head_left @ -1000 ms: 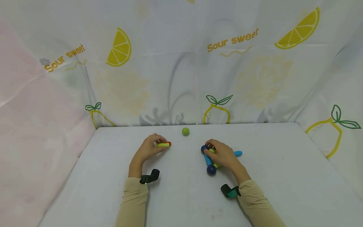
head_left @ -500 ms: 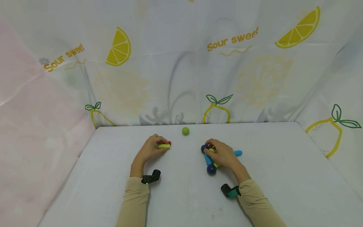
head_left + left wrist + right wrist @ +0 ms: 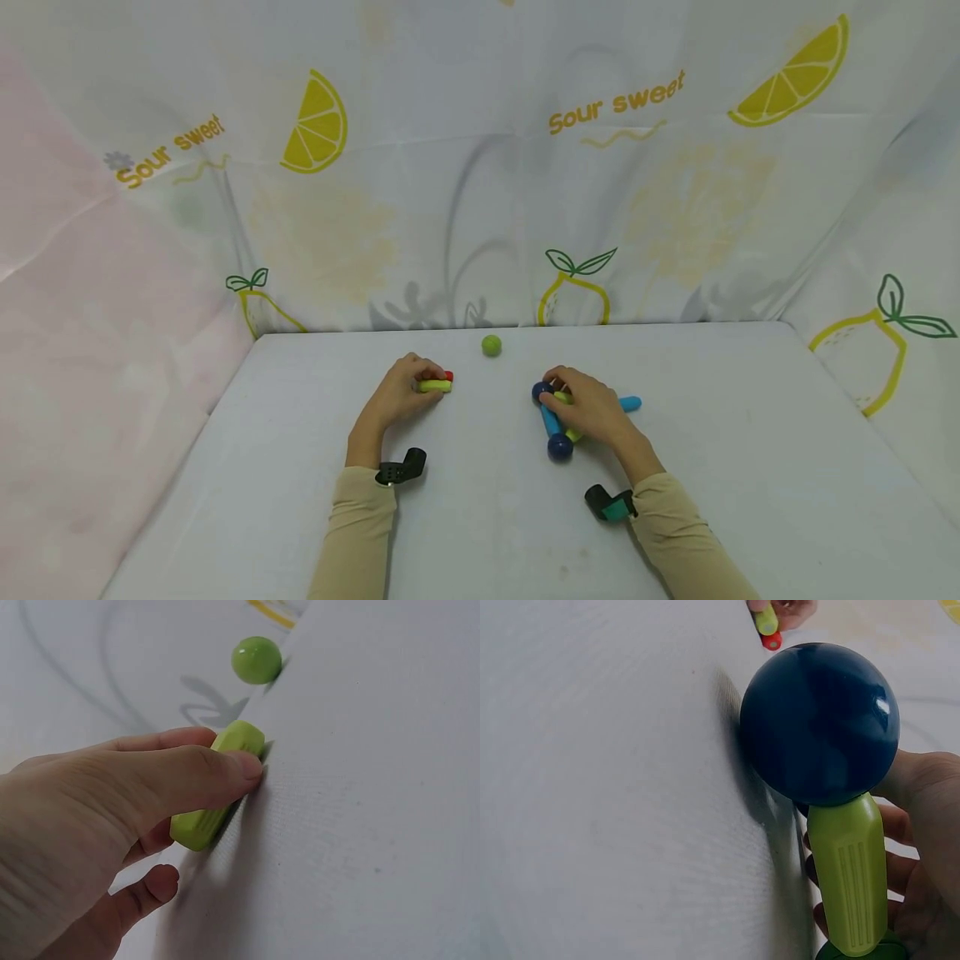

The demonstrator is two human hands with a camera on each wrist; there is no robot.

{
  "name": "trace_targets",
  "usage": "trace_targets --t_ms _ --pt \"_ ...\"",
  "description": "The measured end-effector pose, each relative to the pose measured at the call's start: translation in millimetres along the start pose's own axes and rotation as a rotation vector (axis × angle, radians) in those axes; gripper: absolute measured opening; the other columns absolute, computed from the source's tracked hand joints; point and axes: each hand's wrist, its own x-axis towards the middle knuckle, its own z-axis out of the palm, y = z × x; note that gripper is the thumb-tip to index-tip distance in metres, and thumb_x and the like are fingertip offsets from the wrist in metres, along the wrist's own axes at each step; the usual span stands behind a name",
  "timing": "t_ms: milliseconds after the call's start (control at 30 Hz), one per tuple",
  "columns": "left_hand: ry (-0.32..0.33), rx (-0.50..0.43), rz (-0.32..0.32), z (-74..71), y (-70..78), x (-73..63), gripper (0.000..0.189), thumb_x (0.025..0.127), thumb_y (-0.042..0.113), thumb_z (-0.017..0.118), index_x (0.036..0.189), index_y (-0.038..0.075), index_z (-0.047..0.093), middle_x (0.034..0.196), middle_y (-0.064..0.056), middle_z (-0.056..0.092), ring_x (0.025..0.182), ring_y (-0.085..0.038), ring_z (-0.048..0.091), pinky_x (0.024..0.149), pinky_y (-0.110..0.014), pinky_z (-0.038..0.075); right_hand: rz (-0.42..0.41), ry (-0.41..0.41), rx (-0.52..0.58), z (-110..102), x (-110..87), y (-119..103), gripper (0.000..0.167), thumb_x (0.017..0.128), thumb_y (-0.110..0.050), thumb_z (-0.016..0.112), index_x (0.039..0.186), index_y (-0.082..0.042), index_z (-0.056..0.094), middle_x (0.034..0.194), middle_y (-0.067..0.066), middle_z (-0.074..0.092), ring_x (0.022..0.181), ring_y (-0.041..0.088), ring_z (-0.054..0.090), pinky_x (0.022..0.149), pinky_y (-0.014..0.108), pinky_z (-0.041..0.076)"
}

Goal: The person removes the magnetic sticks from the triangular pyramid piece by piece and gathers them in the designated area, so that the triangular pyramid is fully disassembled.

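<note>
In the head view my left hand (image 3: 397,392) pinches a yellow-green toy building stick (image 3: 434,386) between thumb and fingers. The tip of a red stick (image 3: 448,376) shows just behind it; the rest is hidden by the hand. My right hand (image 3: 588,404) grips a toy structure of sticks and balls lying on the table. It has dark blue balls (image 3: 559,447), a light blue stick (image 3: 551,421) and yellow-green sticks (image 3: 847,877). Another light blue stick (image 3: 631,404) sticks out past the hand. Part of a dark green ball (image 3: 870,949) shows low in the right wrist view.
A loose light green ball (image 3: 491,345) lies near the far edge of the white table (image 3: 480,517), between the hands. A lemon-print curtain (image 3: 450,167) hangs behind that edge. Each wrist wears a black camera mount (image 3: 402,467).
My left hand has shifted slightly to the right, and its yellow-green stick has turned a little, now in front of the red one. The right hand and its structure stay in place.
</note>
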Motion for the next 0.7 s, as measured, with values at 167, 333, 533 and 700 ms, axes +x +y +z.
trace_targets --t_ms 167,333,533,700 --pt "0.002 -0.008 -0.002 0.5 1.1 0.2 0.022 0.077 0.009 0.076 0.098 0.012 0.069 0.091 -0.006 0.056 0.086 -0.020 0.050 0.078 -0.032 0.040 -0.005 -0.007 -0.002 -1 -0.2 1 0.032 0.092 -0.037 0.058 0.119 -0.018 0.058 0.108 0.002 0.065 0.098 0.019 0.060 0.081 0.044 0.048" --pt "0.002 0.012 -0.026 -2.7 6.0 -0.1 0.026 0.077 0.013 0.078 0.101 0.012 0.067 0.093 -0.007 0.056 0.090 -0.022 0.053 0.080 -0.034 0.042 -0.016 -0.028 0.007 -4 -1.0 0 0.034 0.094 -0.034 0.056 0.122 -0.017 0.057 0.111 0.004 0.065 0.102 0.021 0.060 0.085 0.045 0.048" --pt "0.069 -0.004 0.024 -4.7 13.8 3.6 0.020 0.082 0.014 0.074 0.101 0.012 0.067 0.087 -0.008 0.054 0.085 -0.023 0.052 0.075 -0.035 0.042 -0.054 -0.059 0.052 -11 -1.9 3 0.033 0.094 -0.028 0.055 0.124 -0.013 0.056 0.111 0.005 0.065 0.104 0.023 0.060 0.089 0.045 0.047" --pt "0.080 -0.050 0.109 8.6 24.3 12.9 0.012 0.089 0.008 0.064 0.100 0.011 0.066 0.086 -0.005 0.056 0.079 -0.017 0.052 0.071 -0.030 0.045 -0.075 -0.072 0.074 -17 -4.8 10 0.027 0.094 -0.024 0.055 0.118 -0.011 0.059 0.105 0.004 0.065 0.100 0.021 0.060 0.088 0.042 0.048"
